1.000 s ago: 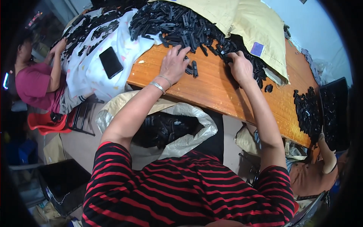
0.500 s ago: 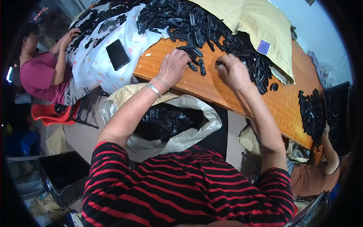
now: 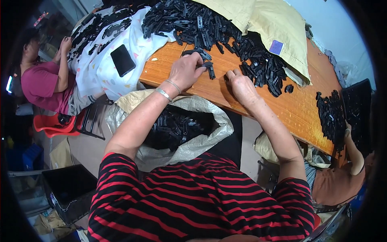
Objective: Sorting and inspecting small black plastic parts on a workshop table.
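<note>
a worn orange-brown wooden table (image 3: 300, 111) spreads under the fingers, with a pale wall (image 3: 334, 32) well beyond them to the right. the left hand (image 3: 183, 72) has thumb and forefinger closed on a small black part (image 3: 207, 64), one end poking out between the tips; a second part (image 3: 212, 74) is just right of the thumb. the right hand (image 3: 244, 89) is curled over the wood, its fingers bunched together; whether they grip anything cannot be told, as their pads are turned away.

the dark rim crowds the co-worker (image 3: 44, 84) far left of the fingers; another person (image 3: 340, 181), far right of them, shows only in part.

beyond both sets of fingers sprawls a heap of black parts (image 3: 197, 24), partly covered by a tan sack (image 3: 278, 28). left of the left fingers, a phone (image 3: 123, 60) lies on a white cloth (image 3: 94, 72). nearer the body than the fingers, an open woven sack (image 3: 221, 129) holds more black pieces (image 3: 173, 125), and the left forearm hides some of its rim.
</note>
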Demonstrator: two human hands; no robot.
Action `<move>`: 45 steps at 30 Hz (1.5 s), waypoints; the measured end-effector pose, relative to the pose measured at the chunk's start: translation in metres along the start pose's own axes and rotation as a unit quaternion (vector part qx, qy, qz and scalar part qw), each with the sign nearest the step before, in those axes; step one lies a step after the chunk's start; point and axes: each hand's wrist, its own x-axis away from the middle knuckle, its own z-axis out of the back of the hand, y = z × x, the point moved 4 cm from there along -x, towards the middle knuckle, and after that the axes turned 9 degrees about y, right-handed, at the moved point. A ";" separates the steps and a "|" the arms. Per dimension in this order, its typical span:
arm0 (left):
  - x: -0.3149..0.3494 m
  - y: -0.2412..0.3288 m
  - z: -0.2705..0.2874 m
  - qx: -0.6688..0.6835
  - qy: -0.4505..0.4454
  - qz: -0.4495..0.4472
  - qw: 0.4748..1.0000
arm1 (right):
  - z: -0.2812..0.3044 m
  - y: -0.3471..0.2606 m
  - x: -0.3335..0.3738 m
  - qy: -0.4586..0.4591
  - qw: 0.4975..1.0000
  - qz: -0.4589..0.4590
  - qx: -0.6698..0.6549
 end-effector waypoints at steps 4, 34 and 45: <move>0.006 -0.005 -0.009 0.308 -0.036 0.226 0.923 | 0.005 0.007 -0.004 0.011 0.998 0.017 0.063; 0.025 0.027 0.016 0.500 -0.008 0.262 0.826 | 0.022 -0.049 -0.006 0.168 0.853 -0.190 -0.457; 0.032 0.051 0.030 0.483 0.023 0.215 0.848 | 0.038 -0.062 -0.003 0.230 0.908 -0.100 -0.335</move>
